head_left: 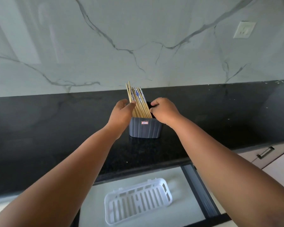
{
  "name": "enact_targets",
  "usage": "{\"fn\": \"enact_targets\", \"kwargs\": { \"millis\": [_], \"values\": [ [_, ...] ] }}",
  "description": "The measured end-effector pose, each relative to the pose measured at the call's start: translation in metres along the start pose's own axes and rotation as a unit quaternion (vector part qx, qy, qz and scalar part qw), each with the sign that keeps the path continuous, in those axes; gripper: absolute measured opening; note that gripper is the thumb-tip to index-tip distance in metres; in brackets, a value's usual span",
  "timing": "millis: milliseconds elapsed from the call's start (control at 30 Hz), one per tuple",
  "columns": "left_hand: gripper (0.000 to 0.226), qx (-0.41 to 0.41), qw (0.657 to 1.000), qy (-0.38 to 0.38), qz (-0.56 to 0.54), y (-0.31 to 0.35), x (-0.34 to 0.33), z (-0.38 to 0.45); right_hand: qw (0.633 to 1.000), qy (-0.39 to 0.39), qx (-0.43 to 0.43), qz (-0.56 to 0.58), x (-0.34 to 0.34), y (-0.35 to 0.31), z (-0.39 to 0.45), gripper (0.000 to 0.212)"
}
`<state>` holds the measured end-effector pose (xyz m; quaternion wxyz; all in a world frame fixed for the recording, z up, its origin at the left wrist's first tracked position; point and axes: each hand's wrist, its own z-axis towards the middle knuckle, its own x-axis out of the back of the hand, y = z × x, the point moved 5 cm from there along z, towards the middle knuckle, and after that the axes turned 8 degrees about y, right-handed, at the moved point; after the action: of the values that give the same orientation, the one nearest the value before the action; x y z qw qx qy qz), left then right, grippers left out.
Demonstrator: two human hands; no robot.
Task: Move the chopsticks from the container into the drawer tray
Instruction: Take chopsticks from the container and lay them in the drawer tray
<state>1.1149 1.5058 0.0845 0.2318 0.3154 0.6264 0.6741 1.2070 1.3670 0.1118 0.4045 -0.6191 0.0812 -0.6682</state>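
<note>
The chopsticks (138,102) are stood leaning in the grey container (145,129) on the black table (56,128). They are touched by the loosely curled left hand (121,112); the container rim is pinched by the right hand (164,110). The white tray (138,205) is seen in the open drawer (195,190).

Two bare forearms come in from the bottom corners, no sleeves showing anywhere up to the frame edge; the left hand (121,112) carries no ring, watch or band; the right hand (164,110) is just as plain; wrists bare, no glove on either; nails too small to make out.
</note>
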Motion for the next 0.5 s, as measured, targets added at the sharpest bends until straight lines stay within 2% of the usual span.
{"fn": "enact_targets", "kwargs": {
  "millis": [100, 233, 500],
  "values": [
    [0.061, 0.008, 1.000, -0.001, 0.024, -0.003, -0.010, 0.013, 1.000, -0.009, -0.001, -0.012, -0.006, 0.002, 0.015, 0.022],
    [0.066, 0.020, 0.998, 0.006, 0.054, -0.004, -0.018, 0.032, 0.999, -0.026, 0.001, -0.020, -0.014, 0.002, 0.035, 0.032],
    [0.073, 0.047, 0.994, 0.031, 0.091, -0.003, -0.026, 0.057, 0.999, -0.023, -0.013, -0.024, -0.033, 0.014, 0.066, 0.032]
  ]
}}
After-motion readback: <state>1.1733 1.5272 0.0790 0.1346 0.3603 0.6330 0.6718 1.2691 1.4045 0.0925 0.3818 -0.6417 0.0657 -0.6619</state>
